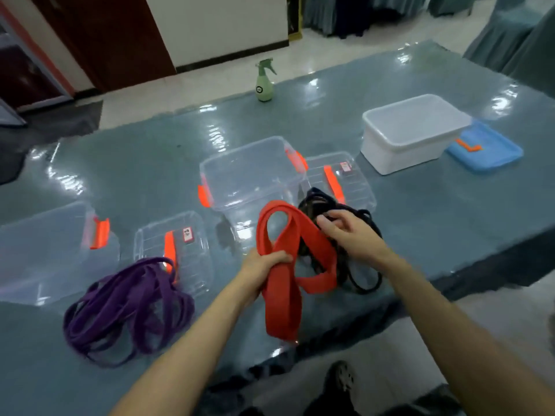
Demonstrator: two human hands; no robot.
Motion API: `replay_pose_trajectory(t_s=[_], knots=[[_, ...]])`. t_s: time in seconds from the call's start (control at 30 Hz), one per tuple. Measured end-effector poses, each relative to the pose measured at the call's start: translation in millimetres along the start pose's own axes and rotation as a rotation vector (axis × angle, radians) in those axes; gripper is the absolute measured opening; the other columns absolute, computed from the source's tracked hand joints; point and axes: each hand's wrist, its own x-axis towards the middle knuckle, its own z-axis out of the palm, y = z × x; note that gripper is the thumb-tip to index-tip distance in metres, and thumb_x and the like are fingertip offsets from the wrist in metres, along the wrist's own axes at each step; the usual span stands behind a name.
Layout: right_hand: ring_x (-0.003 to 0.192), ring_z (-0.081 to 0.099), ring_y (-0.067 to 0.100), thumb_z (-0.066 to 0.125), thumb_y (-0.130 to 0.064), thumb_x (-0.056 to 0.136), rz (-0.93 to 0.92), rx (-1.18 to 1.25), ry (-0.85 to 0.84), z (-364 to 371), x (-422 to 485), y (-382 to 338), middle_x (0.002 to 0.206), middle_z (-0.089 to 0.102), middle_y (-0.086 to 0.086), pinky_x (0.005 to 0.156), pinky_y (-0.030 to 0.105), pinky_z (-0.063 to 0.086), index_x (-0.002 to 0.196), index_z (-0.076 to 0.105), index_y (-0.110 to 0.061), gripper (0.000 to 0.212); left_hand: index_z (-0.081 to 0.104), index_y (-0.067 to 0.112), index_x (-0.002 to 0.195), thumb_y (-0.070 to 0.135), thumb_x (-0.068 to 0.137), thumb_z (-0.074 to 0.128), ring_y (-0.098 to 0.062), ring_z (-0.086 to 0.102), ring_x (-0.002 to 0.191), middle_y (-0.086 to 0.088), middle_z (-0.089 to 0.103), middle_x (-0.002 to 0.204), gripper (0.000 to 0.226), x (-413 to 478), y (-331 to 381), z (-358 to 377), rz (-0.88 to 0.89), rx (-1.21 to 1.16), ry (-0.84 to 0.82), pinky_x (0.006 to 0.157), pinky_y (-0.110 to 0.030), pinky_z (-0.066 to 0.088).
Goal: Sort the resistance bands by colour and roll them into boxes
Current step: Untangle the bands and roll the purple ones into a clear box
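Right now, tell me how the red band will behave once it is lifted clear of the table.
Probably floppy: the red band hangs limp below the left hand gripping it. Its broad upper loop holds an arch, so expect some spring. It may drag the black bands lying against it.

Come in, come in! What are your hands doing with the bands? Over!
Left hand grips red band. Right hand rests on black bands. Purple bands piled left. Clear box behind, unblocked.

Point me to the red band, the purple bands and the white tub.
red band (282, 307): head view, hanging lower strip.
purple bands (120, 307): head view, middle of pile.
white tub (399, 159): head view, front wall.
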Motion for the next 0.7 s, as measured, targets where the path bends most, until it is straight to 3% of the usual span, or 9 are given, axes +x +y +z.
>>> replay_pose_trajectory(t_s=[0.1, 0.2, 0.27, 0.33, 0.43, 0.53, 0.6, 0.67, 0.7], knots=[[0.107, 0.066, -0.012, 0.069, -0.087, 0.075, 0.031, 0.04, -0.139, -4.2, -17.9, 43.2, 0.125, 0.072, -0.014, 0.109, 0.026, 0.053, 0.149, 0.057, -0.022, 0.1, 0.073, 0.002, 0.107, 0.022, 0.062, 0.081, -0.03, 0.067, 0.069, -0.022, 0.07, 0.088, 0.05, 5.6, 4.8, 33.4, -0.084, -0.065, 0.11, 0.072, -0.04, 0.058], [0.104, 0.071, -0.005, 0.077, -0.081, 0.074, -0.023, -0.019, -0.213, -5.9, -26.6, 48.0, 0.118, 0.074, -0.014, 0.101, 0.033, 0.059, 0.141, 0.057, -0.034, 0.085, 0.076, -0.004, 0.119, 0.025, 0.067, 0.082, -0.037, 0.072, 0.09, -0.03, 0.077, 0.108, 0.06, 13.5, 9.9, 62.7, -0.119, -0.076, 0.076, 0.084, -0.048, 0.061], [0.11, 0.07, 0.0, 0.082, -0.074, 0.077, -0.091, -0.018, -0.191, -16.7, -26.8, 44.8, 0.123, 0.072, -0.014, 0.102, 0.039, 0.059, 0.136, 0.061, -0.038, 0.073, 0.077, -0.002, 0.121, 0.03, 0.068, 0.087, -0.035, 0.074, 0.091, -0.029, 0.079, 0.112, 0.063, 23.6, 16.7, 84.9, -0.091, -0.059, 0.064, 0.086, -0.048, 0.064], [0.123, 0.066, 0.0, 0.088, -0.068, 0.076, -0.163, -0.033, -0.199, -29.0, -30.8, 41.3, 0.136, 0.066, -0.017, 0.105, 0.034, 0.056, 0.148, 0.05, -0.043, 0.085, 0.074, -0.002, 0.122, 0.032, 0.071, 0.091, -0.033, 0.075, 0.088, -0.028, 0.079, 0.109, 0.064, 36.2, 21.8, 111.1, -0.046, -0.073, 0.093, 0.087, -0.051, 0.066], [0.122, 0.065, -0.006, 0.09, -0.067, 0.073, -0.155, -0.109, -0.07, -50.8, -37.0, 49.7, 0.139, 0.065, -0.025, 0.102, 0.026, 0.055, 0.158, 0.026, -0.055, 0.108, 0.065, 0.003, 0.129, 0.047, 0.07, 0.097, -0.031, 0.08, 0.094, -0.027, 0.077, 0.116, 0.08, 50.2, 30.1, 163.8, -0.025, -0.038, 0.07, 0.091, -0.054, 0.067], [0.12, 0.069, 0.016, 0.086, -0.056, 0.083, -0.066, -0.186, 0.132, -90.9, -33.1, 70.3, 0.135, 0.071, -0.012, 0.093, 0.031, 0.051, 0.165, 0.017, -0.04, 0.109, 0.065, 0.0, 0.139, 0.057, 0.087, 0.082, -0.041, 0.074, 0.121, -0.028, 0.07, 0.135, 0.079, 58.8, 36.6, 218.0, -0.071, -0.195, -0.065, 0.099, -0.052, 0.064], [0.12, 0.07, 0.025, 0.084, -0.047, 0.088, -0.032, -0.188, 0.191, -124.6, -28.6, 85.4, 0.133, 0.072, -0.006, 0.095, 0.036, 0.051, 0.165, 0.015, -0.035, 0.104, 0.08, 0.001, 0.124, 0.053, 0.107, 0.052, -0.039, 0.074, 0.116, -0.027, 0.076, 0.124, 0.061, 66.2, 41.1, 249.2, -0.128, -0.312, -0.187, 0.101, -0.05, 0.062], [0.12, 0.071, 0.026, 0.084, -0.047, 0.087, -0.01, -0.194, 0.206, -156.9, -22.7, 100.1, 0.133, 0.073, -0.005, 0.1, 0.04, 0.053, 0.162, 0.018, -0.037, 0.101, 0.086, 0.01, 0.087, 0.048, 0.113, 0.035, -0.024, 0.08, 0.085, -0.015, 0.081, 0.09, 0.069, 79.2, 34.3, 279.9, -0.17, -0.358, -0.243, 0.086, -0.037, 0.066], [0.12, 0.071, 0.025, 0.085, -0.047, 0.086, 0.0, -0.2, 0.226, -172.7, -18.4, 108.4, 0.133, 0.073, -0.005, 0.099, 0.038, 0.053, 0.162, 0.021, -0.038, 0.1, 0.081, 0.011, 0.083, 0.045, 0.115, 0.033, -0.02, 0.079, 0.074, -0.01, 0.079, 0.079, 0.067, 86.8, 26.7, 296.4, -0.19, -0.361, -0.242, 0.075, -0.032, 0.066]])
